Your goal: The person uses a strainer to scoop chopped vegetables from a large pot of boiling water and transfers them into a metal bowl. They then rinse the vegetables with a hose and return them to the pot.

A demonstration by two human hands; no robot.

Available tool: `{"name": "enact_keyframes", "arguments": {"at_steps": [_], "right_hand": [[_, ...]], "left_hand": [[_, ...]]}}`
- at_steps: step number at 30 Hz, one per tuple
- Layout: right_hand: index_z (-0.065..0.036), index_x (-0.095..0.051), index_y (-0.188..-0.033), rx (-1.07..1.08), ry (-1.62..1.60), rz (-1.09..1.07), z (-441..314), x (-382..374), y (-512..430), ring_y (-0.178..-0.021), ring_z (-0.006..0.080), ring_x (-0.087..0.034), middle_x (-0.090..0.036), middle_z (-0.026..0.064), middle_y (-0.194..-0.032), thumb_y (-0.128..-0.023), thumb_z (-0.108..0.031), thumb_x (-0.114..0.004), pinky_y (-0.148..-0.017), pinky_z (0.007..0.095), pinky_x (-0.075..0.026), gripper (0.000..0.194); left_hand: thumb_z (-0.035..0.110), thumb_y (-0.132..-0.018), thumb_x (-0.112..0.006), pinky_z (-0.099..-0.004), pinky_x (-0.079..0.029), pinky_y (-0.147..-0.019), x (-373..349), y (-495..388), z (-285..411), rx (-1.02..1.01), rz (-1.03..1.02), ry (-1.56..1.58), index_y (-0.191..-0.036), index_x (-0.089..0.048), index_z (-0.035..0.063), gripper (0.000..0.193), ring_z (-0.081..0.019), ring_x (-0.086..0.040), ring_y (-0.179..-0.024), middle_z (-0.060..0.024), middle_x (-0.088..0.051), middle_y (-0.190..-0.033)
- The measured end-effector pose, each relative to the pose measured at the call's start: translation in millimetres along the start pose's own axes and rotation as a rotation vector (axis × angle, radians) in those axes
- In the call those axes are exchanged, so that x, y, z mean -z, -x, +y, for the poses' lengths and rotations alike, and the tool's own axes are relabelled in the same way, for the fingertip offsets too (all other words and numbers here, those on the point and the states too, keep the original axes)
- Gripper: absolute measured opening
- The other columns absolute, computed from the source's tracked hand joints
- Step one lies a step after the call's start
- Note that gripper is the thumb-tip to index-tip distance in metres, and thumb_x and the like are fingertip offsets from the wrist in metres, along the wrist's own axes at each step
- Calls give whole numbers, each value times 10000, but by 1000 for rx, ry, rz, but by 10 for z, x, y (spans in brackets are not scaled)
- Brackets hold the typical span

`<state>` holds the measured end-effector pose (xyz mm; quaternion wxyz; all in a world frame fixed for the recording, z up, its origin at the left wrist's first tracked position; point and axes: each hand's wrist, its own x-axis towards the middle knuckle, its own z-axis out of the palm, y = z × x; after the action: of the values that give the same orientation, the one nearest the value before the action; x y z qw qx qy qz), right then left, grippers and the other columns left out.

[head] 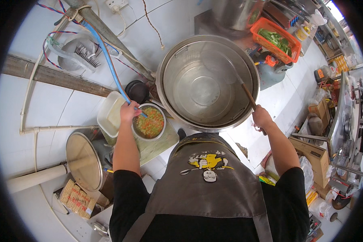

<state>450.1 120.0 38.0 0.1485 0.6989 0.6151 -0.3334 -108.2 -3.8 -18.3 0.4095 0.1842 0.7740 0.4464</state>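
Note:
My left hand [129,112] grips a blue hose [109,60], whose end hangs over a metal bowl [148,139]. Diced orange and green vegetables [151,123] in liquid fill much of that bowl. In my right hand [262,118] is the wooden handle [248,93] of a long utensil. Its wide metal head [222,68], blurred and perhaps a skimmer, reaches over the large steel pot [181,87]. The pot's bottom shows bare metal with a little sheen.
A white plastic tub [106,113] and a black pan [137,91] stand beside the bowl. An orange basket of leafy greens [275,40] is right of the pot, above a gas cylinder [270,75]. A round metal lid [84,161] leans at lower left. Cluttered shelves [338,121] line the right.

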Motion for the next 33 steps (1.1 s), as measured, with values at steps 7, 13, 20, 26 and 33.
{"name": "enact_keyframes", "arguments": {"at_steps": [7, 13, 20, 26, 33], "right_hand": [[110, -560, -989, 280, 140, -16, -222, -354, 228, -949, 453, -616, -630, 325, -933, -887, -181, -492, -842, 477, -494, 315], [91, -567, -767, 287, -44, -221, -629, -465, 420, -541, 321, -638, -611, 225, -649, -875, -110, -473, -534, 447, -538, 248], [62, -568, -836, -59, -528, -707, -558, -463, 475, -424, 190, -530, -588, 110, -604, -907, -136, -541, -373, 336, -402, 212], [16, -591, -942, -188, -996, -749, -293, -371, 623, -422, 122, -507, -603, 85, -646, -917, -175, -623, -338, 240, -359, 195], [18, -503, -926, 23, -417, -220, -71, 240, 647, -437, 192, -533, -614, 150, -670, -909, -153, -579, -361, 357, -424, 187]], "left_hand": [[163, -857, -563, -298, -566, -551, 123, -63, -4, -17, -50, -14, -897, -585, 12, 157, -203, -671, -618, -111, -657, -842], [145, -870, -562, -291, -561, -527, 182, -142, -31, -19, -63, 34, -905, -584, 5, 146, -192, -652, -582, -116, -652, -838], [139, -865, -563, -288, -558, -529, 242, -158, -33, -27, -60, 55, -902, -586, 6, 140, -187, -650, -582, -116, -651, -843], [140, -860, -566, -283, -553, -517, 272, -147, -61, -31, -27, 41, -892, -595, 0, 147, -185, -647, -569, -116, -654, -827], [153, -853, -575, -275, -551, -513, 328, -150, -110, -24, -4, 27, -888, -600, -5, 164, -177, -652, -575, -111, -659, -822]]}}
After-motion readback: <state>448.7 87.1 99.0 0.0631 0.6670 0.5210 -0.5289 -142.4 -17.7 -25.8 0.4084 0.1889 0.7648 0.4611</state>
